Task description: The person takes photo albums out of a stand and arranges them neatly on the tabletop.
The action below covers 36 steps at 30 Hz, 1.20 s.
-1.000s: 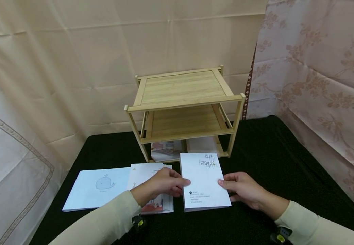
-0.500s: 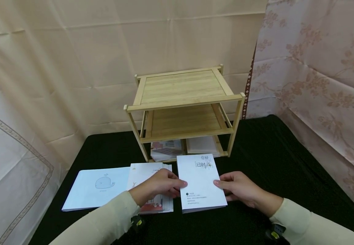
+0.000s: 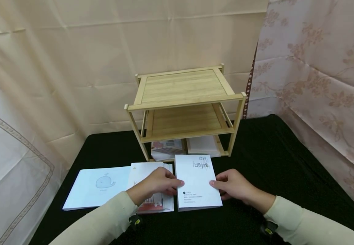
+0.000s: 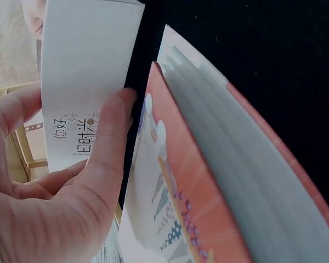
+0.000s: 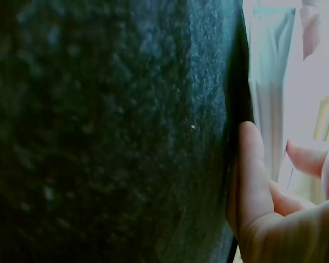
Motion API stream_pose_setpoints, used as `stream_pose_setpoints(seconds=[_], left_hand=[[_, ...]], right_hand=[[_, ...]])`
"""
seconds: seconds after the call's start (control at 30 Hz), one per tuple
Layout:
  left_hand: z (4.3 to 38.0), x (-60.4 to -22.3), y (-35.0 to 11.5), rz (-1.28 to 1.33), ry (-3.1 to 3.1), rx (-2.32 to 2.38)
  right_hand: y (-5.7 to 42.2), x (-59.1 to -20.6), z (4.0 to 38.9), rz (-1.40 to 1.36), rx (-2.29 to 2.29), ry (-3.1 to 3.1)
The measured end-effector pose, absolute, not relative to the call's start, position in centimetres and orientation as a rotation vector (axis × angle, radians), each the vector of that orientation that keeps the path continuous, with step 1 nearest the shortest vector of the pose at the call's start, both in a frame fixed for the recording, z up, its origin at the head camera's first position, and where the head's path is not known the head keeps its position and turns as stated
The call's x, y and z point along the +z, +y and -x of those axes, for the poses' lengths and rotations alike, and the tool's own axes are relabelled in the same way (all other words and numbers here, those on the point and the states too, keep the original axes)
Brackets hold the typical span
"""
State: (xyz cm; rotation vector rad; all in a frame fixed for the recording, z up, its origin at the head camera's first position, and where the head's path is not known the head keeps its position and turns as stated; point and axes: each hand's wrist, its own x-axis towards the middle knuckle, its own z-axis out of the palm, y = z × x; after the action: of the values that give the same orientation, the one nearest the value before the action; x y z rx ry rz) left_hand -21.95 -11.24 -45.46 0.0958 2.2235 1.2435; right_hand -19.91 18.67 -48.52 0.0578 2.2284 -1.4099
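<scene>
A white book (image 3: 195, 182) with dark Chinese lettering is held between both hands, close over the dark cloth in front of a rack. At its left edge, my left hand (image 3: 159, 183) grips with the thumb on the cover and fingers beneath. My right hand (image 3: 234, 184) grips the right edge likewise, thumb on top. The book's page edges (image 5: 268, 104) show beside the right fingers in the right wrist view. Just left of it lies a stack of books with a pink-and-white cover (image 4: 192, 181), partly hidden by the left hand in the head view.
A blue-white book (image 3: 94, 190) with a whale drawing lies at the left, against the stack. Behind stands a three-tier wooden rack (image 3: 184, 88). Its bottom tier holds a printed book (image 3: 167, 149) and a white one (image 3: 202, 144). Dark cloth (image 3: 274, 163) covers the table; curtains hang around.
Both hands have shifted the white book a little to the left, up to the edge of the pink-and-white stack. The stack, whale book and rack stay where they were.
</scene>
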Motion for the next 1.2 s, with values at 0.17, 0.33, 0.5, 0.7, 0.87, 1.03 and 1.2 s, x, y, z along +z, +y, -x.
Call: stream_pose_setpoints(seconds=[0.17,0.33,0.5,0.7,0.87,1.03,1.2], left_hand=[[21.9,-45.7,-11.4,-0.108,2.251,1.207],[21.9,-45.7,-11.5,-0.119,2.28,1.172],[21.8,-45.5,-11.6,-0.134,2.325,1.139],[21.6,-45.4,-11.6,-0.148,2.34,1.13],[21.6,-45.5,-11.7,-0.165,2.361,1.081],[21.6,-45.7,-11.7,-0.171,2.344,1.074],[21.8,-45.8,-11.8,-0.197,2.343,1.053]], right_hand=[[18.5,-48.3,20.1,0.061,-1.34,2.304],[18.2,-48.1,20.0,0.084,-1.305,2.337],[18.0,-48.0,19.9,0.054,-1.292,2.348],[17.8,-48.3,20.1,0.046,-1.277,2.355],[17.5,-48.5,20.2,0.062,-1.236,2.387],[17.4,-48.4,20.3,0.104,-1.175,2.43],[17.2,-48.0,20.5,0.18,-1.05,2.487]])
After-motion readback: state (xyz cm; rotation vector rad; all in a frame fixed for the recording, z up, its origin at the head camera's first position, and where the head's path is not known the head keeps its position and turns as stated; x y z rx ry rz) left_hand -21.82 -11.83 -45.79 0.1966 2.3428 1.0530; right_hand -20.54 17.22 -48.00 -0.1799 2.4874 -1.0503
